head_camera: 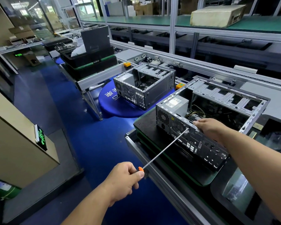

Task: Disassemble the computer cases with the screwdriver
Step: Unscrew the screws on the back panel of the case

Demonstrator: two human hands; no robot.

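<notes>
My left hand (125, 181) is wrapped tight around the screwdriver (164, 149), fingers curled over the handle so only the orange collar pokes out past my thumb. The long thin shaft runs up and right from there, and the tip sits on the rear panel of the near computer case (206, 120), right beside the round fan grille. My right hand (209, 127) is on that same case, fingers hooked over the top rear edge just right of the tip, gripping the metal rim.

The near case lies open side up on a black pallet (146, 124) with a green edge, its grey power supply (177, 104) in the left rear corner and yellow wires next to it. A 2nd open case (144, 88) sits behind and left of the near case, on a round blue mat (110, 101). Further back left of the near case there's a stack of black trays (91, 60), and behind the near case runs the conveyor rail (201, 67).
</notes>
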